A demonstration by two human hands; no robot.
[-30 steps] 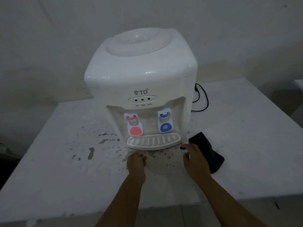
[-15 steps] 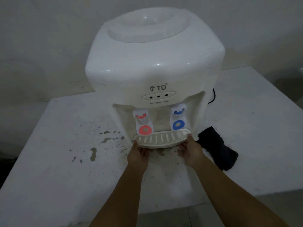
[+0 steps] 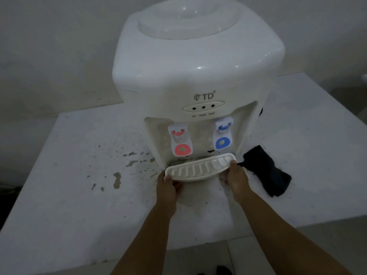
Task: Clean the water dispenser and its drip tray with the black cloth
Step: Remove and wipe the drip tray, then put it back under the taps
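A white tabletop water dispenser [image 3: 198, 72] stands on a white table [image 3: 69, 195], with a red tap on the left and a blue tap on the right. Its white slotted drip tray [image 3: 198, 169] sits pulled a little out from the base, its left end tilted lower. My left hand [image 3: 168, 187] grips the tray's left end and my right hand [image 3: 237, 179] grips its right end. The black cloth [image 3: 268, 171] lies crumpled on the table just right of the dispenser, beside my right hand, untouched.
Dark stains and chipped spots [image 3: 127, 167] mark the table left of and in front of the dispenser. A wall rises close behind. The table's front edge runs near my forearms, with tiled floor [image 3: 198, 261] below. A black cord shows behind the dispenser's right side.
Both hands went from the table in front of the dispenser to the tray's ends, and the tray has slid slightly outward. My view has moved closer.
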